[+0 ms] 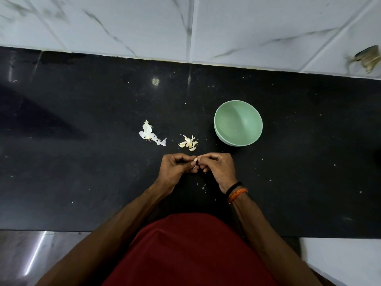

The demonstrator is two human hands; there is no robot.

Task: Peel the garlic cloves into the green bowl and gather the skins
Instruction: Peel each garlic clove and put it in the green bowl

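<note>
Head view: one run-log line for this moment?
phase: peeling | left hand + right hand: pinch garlic clove | green bowl: empty | unpeeled cloves: on counter

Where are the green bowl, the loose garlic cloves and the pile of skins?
green bowl (231,139): head view, near outer wall.
garlic cloves (188,143): head view, middle of cluster.
skins (148,133): head view, centre of pile.

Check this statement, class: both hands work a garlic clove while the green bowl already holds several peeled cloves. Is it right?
Not quite. In the head view the green bowl is empty. The left hand and right hand do work one garlic clove.
</note>
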